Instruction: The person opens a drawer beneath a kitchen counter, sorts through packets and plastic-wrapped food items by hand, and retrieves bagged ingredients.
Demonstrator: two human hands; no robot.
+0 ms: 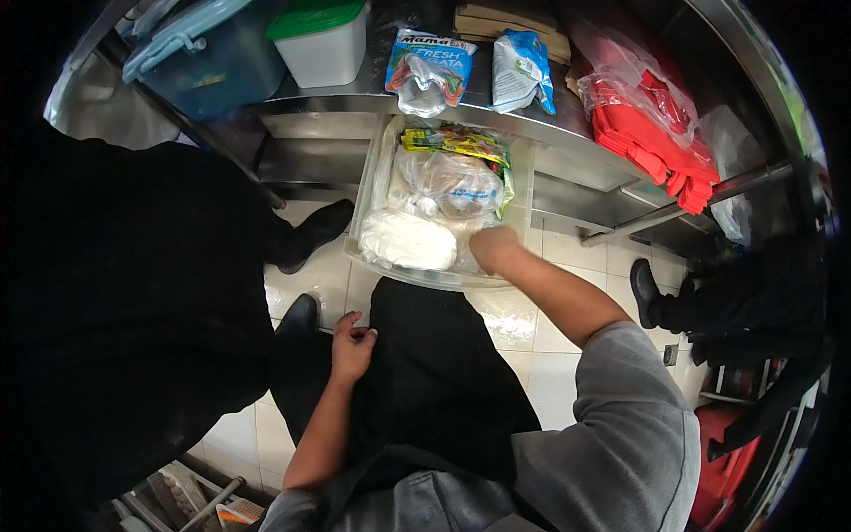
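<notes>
Nearest, our left hand (353, 353) hangs above the lap, fingers loosely curled, seemingly around nothing. Beyond it, the drawer (417, 276) is already pulled out, and our right hand (494, 248) is in its front right corner, beside the white bag (408, 239). We judge the reach unfinished: nothing is lifted clear. Those fingertips are hidden, so we cannot tell their grip. Farther back, the clear bag (443, 182) partly covers the yellow packets (452, 142), and its contents are hard to make out.
</notes>
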